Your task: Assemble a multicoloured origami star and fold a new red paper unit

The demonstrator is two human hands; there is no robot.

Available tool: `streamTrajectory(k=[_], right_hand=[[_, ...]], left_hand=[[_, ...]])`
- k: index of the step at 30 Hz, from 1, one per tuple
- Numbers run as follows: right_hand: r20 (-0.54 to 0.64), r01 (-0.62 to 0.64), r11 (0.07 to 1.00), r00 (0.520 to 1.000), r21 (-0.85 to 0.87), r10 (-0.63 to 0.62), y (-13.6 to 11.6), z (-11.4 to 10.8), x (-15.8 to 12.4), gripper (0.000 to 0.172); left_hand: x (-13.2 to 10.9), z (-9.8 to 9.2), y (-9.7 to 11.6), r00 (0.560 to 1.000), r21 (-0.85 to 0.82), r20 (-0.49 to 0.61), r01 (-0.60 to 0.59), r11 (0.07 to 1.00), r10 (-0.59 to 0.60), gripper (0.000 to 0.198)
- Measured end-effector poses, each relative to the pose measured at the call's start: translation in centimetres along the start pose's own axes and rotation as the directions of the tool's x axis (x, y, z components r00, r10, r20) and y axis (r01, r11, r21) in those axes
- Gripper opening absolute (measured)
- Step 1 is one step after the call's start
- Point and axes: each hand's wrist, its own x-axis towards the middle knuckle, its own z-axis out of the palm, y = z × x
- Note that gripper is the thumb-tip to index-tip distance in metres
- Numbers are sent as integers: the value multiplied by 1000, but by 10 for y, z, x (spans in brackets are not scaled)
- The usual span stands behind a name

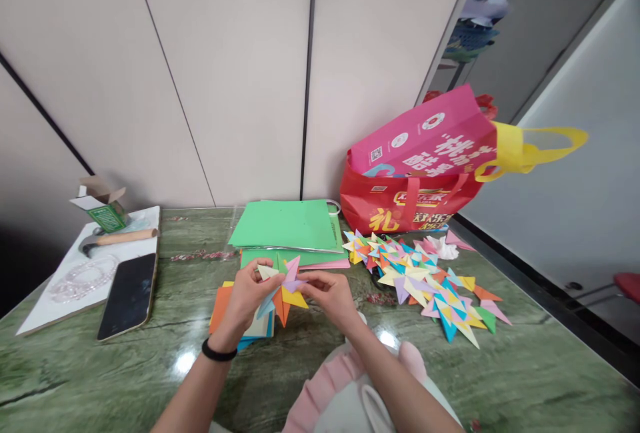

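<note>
Between my two hands is a folded paper star [285,287] with points in yellow, orange, pink, purple, green, light blue and cream. My left hand [253,289] has a black band at the wrist and pinches the star's left side by the cream and light blue points. From the right, the fingers of my right hand [327,291] close on the purple and yellow points. Underneath lies a stack of coloured paper squares [220,306], orange, yellow, white and blue, partly hidden by the left hand. To the right spreads a heap of folded paper stars [415,273].
Green paper sheets [287,223] lie at the back, beside a red gift bag [380,196] and a pink bag [425,129]. On the left are a phone [129,296], a hammer [120,238], a small green box [109,216] and a white board [45,309].
</note>
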Motion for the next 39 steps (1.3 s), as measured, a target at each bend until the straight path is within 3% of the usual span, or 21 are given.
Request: streamTrajectory(k=[14, 21, 24, 27, 32, 39], right_hand=[[56, 59, 998, 997, -29, -57, 9, -4, 3, 22], [36, 48, 994, 998, 96, -51, 4, -2, 2, 38], [96, 54, 990, 993, 129, -67, 3, 2, -1, 44], [161, 106, 993, 980, 54, -113, 6, 7, -5, 41], [157, 162, 985, 976, -59, -151, 11, 10, -7, 27], [149, 161, 987, 977, -31, -155, 14, 11, -7, 19]], left_hand=[[-1, -1, 3, 1000, 133, 19, -22, 991, 19, 45], [-1, 5, 0, 982, 87, -157, -89, 992, 102, 49], [1, 5, 0, 961, 3, -255, -110, 994, 107, 54], [2, 7, 0, 941, -76, -324, -131, 988, 100, 63], [1, 13, -2, 942, -128, -323, -134, 983, 87, 64], [1, 14, -5, 941, -114, -324, -147, 982, 104, 58]])
